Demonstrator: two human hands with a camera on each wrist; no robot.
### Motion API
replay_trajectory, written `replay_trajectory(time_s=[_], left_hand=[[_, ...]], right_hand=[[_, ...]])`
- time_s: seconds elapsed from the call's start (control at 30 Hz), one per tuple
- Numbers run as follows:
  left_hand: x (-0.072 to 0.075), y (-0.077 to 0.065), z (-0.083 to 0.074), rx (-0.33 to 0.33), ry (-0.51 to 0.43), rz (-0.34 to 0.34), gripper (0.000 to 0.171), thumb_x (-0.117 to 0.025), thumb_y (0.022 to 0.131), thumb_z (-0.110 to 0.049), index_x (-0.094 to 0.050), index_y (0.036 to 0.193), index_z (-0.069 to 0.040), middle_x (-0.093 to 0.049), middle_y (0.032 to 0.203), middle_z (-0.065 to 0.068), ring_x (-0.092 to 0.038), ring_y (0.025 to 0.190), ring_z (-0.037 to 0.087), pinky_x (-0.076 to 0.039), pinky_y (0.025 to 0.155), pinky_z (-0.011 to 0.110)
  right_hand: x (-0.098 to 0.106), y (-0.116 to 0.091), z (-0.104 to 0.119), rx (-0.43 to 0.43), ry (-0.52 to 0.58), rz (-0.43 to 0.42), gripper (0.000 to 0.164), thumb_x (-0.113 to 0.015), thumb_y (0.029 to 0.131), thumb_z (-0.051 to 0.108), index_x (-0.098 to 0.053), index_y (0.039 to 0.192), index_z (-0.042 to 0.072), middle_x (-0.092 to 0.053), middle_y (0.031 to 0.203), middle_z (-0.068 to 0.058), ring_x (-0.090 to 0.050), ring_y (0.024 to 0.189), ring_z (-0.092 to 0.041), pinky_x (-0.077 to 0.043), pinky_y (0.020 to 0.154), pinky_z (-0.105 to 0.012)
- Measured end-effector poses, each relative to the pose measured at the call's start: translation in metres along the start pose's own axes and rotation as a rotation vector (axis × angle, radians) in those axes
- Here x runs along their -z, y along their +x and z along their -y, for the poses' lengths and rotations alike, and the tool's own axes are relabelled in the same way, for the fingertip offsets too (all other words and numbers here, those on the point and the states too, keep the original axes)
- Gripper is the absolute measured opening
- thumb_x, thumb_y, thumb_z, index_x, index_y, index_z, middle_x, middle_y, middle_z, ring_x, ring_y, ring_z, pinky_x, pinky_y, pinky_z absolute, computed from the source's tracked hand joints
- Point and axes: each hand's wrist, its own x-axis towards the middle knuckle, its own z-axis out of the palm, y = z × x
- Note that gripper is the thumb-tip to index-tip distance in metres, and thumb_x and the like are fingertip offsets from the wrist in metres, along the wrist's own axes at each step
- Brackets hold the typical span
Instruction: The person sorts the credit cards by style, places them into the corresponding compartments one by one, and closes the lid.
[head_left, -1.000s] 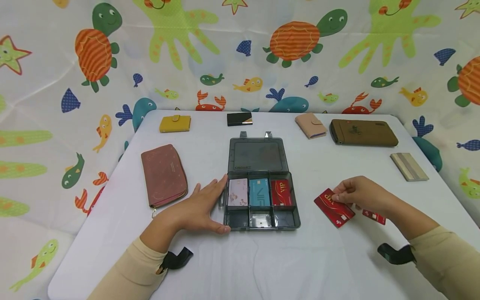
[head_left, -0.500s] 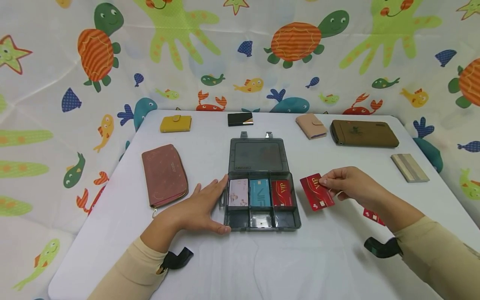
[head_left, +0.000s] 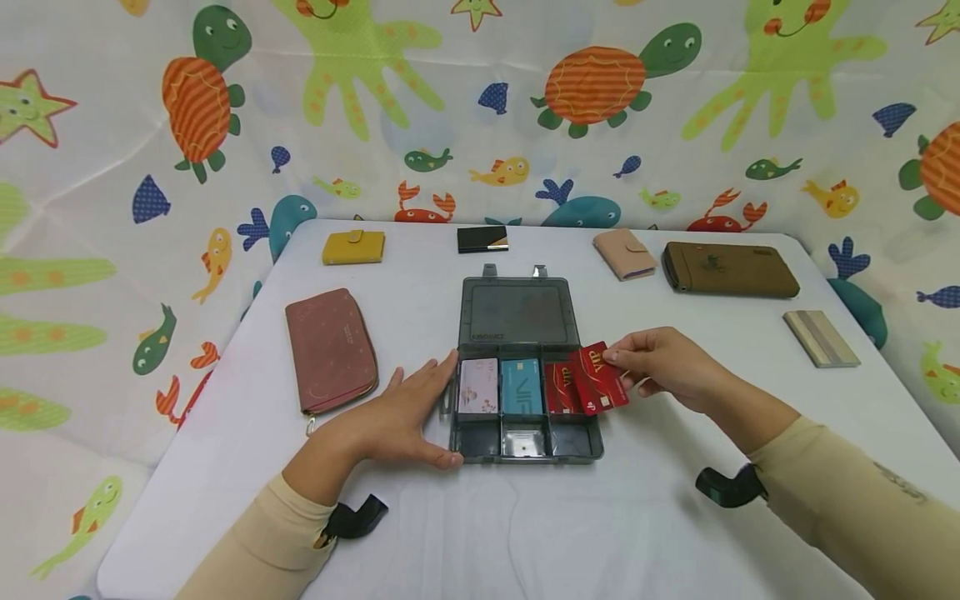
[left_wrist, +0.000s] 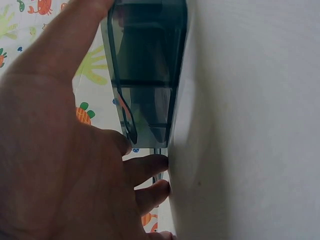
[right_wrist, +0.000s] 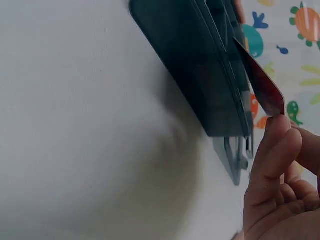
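In the head view my right hand (head_left: 671,367) pinches a red VIP card (head_left: 598,382) by its right edge. The card overlaps the right side of a smoky grey compartment box (head_left: 577,439) whose lid (head_left: 517,310) lies back. Seen from the right wrist, the held card (right_wrist: 260,82) tilts over the box wall. The back row has a pale pink card (head_left: 477,386) at left, a blue card (head_left: 521,386) in the middle and another red card (head_left: 559,387) at right, partly covered. My left hand (head_left: 397,421) rests against the box's left side with spread fingers.
A brown zip wallet (head_left: 332,350) lies left of the box. Along the back are a yellow wallet (head_left: 353,247), a black card holder (head_left: 482,239), a pink wallet (head_left: 624,253) and an olive long wallet (head_left: 731,269). A beige striped wallet (head_left: 821,338) lies at far right.
My right hand has carried the red card leftward from the table to over the box's right edge. Another red card on the table is now hidden by the right arm. The left hand stays put.
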Motion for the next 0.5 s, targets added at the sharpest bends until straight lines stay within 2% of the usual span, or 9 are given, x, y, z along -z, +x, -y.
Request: replay_trajectory(time_s=[0.3,0.5], left_hand=[[0.000,0.000,-0.001,-0.006,0.005,-0.001,0.139,-0.083,0.066,-0.070,0.000,0.165,-0.018,-0.015,0.169,0.002,-0.006,0.155,0.025,0.004,0.120,0.057],[0.002,-0.002,-0.001,-0.020,0.000,-0.002,0.139,-0.083,0.068,-0.070,0.000,0.165,-0.017,-0.015,0.169,0.003,-0.007,0.155,0.026,0.002,0.119,0.060]], right_hand=[[-0.013,0.007,0.008,-0.013,0.024,-0.026,0.038,-0.066,0.101,0.028,-0.065,0.122,-0.003,-0.068,0.103,-0.016,-0.065,0.077,-0.023,-0.057,0.065,-0.030],[-0.019,0.010,0.009,-0.019,0.039,-0.035,0.035,-0.066,0.102,0.025,-0.065,0.120,-0.005,-0.069,0.098,-0.016,-0.066,0.076,-0.023,-0.058,0.065,-0.030]])
